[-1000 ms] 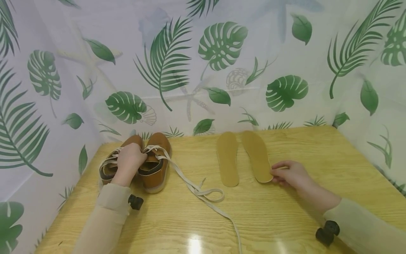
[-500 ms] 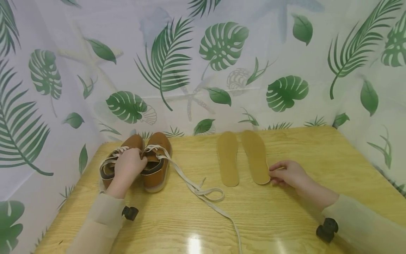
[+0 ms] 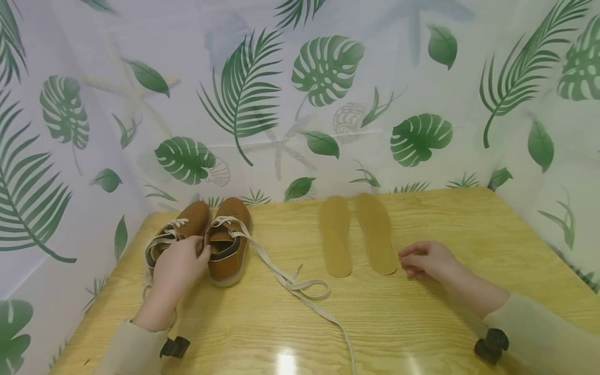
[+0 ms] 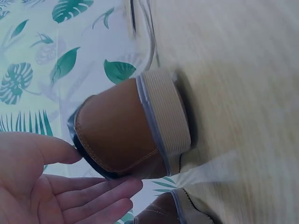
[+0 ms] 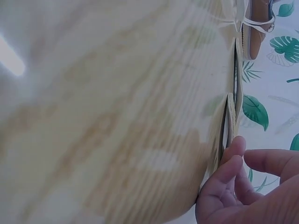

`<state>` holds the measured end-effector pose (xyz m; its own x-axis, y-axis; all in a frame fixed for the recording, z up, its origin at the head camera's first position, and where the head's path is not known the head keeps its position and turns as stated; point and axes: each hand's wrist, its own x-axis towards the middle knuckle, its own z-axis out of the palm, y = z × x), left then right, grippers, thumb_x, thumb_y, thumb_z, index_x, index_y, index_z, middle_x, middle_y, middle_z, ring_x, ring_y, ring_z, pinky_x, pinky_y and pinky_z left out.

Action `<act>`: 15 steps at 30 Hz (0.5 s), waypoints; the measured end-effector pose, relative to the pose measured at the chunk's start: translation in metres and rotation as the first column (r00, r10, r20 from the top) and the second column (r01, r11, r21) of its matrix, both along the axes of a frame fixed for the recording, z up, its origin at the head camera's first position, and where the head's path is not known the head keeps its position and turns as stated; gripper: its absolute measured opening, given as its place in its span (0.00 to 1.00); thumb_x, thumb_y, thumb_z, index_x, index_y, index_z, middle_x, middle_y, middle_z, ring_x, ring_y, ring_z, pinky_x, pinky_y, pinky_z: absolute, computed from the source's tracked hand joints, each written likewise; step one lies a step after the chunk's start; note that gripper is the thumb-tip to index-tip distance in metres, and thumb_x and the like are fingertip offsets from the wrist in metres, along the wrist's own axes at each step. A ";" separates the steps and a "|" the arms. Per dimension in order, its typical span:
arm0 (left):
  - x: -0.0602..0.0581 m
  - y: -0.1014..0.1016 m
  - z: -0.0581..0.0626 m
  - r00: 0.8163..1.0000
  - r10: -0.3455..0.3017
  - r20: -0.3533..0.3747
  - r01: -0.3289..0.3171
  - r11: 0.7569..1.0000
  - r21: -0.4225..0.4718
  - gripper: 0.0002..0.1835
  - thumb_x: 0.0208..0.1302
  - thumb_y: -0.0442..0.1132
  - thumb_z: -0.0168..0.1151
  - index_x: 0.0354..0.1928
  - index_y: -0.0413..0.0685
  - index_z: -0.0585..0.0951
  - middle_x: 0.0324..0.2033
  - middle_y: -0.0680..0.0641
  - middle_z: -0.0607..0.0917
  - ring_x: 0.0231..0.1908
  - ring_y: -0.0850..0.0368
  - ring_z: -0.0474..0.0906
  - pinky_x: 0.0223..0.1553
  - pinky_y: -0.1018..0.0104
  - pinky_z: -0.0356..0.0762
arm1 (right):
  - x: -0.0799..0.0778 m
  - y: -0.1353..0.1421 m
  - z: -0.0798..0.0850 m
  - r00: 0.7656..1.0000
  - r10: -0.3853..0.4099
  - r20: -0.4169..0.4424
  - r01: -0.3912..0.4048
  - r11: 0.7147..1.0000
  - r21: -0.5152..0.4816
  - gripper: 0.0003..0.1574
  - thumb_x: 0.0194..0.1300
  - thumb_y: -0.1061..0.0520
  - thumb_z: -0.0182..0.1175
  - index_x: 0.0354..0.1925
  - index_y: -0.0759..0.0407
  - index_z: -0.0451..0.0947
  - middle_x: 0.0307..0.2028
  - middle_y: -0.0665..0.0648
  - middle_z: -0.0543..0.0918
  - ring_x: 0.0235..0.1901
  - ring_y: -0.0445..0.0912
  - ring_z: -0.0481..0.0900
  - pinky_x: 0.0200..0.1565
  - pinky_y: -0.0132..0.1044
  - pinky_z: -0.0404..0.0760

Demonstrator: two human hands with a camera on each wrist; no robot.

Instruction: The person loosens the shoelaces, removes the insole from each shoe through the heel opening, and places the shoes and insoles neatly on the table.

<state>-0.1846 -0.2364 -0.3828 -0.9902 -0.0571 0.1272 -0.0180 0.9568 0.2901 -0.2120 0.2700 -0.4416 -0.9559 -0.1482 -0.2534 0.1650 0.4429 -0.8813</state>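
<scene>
A pair of brown lace-up shoes stands at the table's back left, the left shoe (image 3: 196, 217) partly hidden by my left hand (image 3: 179, 265). That hand's thumb is by the opening of the right shoe (image 3: 229, 272). In the left wrist view the hand's fingers (image 4: 93, 198) are fairly straight beside a brown shoe heel (image 4: 117, 128). Two tan insoles lie side by side, the left insole (image 3: 335, 237) and the right insole (image 3: 377, 234). My right hand (image 3: 433, 260) is just right of the right insole's heel end, its fingers loosely bent and holding nothing visible.
From the right shoe, a long pale shoelace (image 3: 300, 291) trails over the wooden table (image 3: 422, 323) to its front edge, with a loop partway. A leaf-print cloth (image 3: 281, 104) hangs behind the table and along both sides.
My left hand has drawn back toward me from the shoes, uncovering more of the left shoe. The right hand has come slightly away from the right insole, which has shifted a little left.
</scene>
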 end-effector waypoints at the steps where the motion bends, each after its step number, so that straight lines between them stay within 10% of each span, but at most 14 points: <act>1: 0.003 0.000 0.000 1.000 -0.004 0.005 0.004 1.000 0.002 0.21 0.78 0.45 0.56 0.59 0.36 0.84 0.32 0.43 0.86 0.29 0.49 0.79 0.28 0.55 0.74 | 0.001 0.000 0.000 1.000 -0.001 -0.002 0.001 1.000 0.011 0.23 0.80 0.61 0.57 0.61 0.80 0.75 0.37 0.49 0.90 0.30 0.37 0.86 0.34 0.31 0.86; 9: 0.037 0.003 -0.004 0.999 -0.049 -0.012 0.049 0.999 -0.021 0.23 0.76 0.44 0.61 0.64 0.36 0.82 0.41 0.45 0.93 0.35 0.50 0.90 0.28 0.56 0.83 | 0.011 -0.007 0.001 0.993 0.059 -0.103 -0.049 0.994 0.093 0.17 0.78 0.65 0.57 0.54 0.80 0.78 0.43 0.67 0.88 0.32 0.40 0.85 0.36 0.34 0.89; 15: 0.059 0.018 -0.006 0.997 -0.079 -0.005 0.079 0.997 -0.008 0.19 0.74 0.44 0.64 0.61 0.44 0.85 0.42 0.50 0.94 0.39 0.54 0.92 0.32 0.54 0.86 | 0.022 -0.014 0.007 0.949 0.197 -0.248 -0.118 0.946 0.301 0.11 0.76 0.63 0.61 0.46 0.72 0.85 0.32 0.59 0.88 0.28 0.44 0.81 0.27 0.34 0.80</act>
<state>-0.1256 -0.2185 -0.3890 -0.9909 0.0227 0.1325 0.0597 0.9575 0.2822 -0.1900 0.2562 -0.4345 -0.9639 -0.2632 -0.0412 -0.1543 0.6778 -0.7188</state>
